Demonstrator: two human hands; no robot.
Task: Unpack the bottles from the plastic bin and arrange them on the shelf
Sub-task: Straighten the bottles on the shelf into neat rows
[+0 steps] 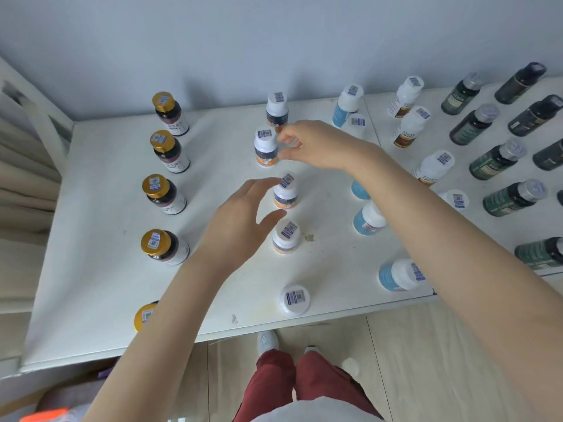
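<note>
Bottles stand in columns on the white shelf top (100, 239). Down the middle runs a column of white-capped bottles with orange bases. My right hand (316, 144) hovers beside the second of them (266, 147), its thumb and forefinger apart and just off the cap. My left hand (240, 226) is spread open beside the third bottle (285, 193), its thumb near the fourth (286, 236). Neither hand holds a bottle. The plastic bin is not in view.
Gold-capped dark bottles (164, 193) line the left side. Blue-labelled white bottles (368, 220) and dark green bottles (515, 197) fill the right. A white frame (33, 117) rises at the left edge. Below the shelf's front edge are wooden floor and my red trousers (304, 388).
</note>
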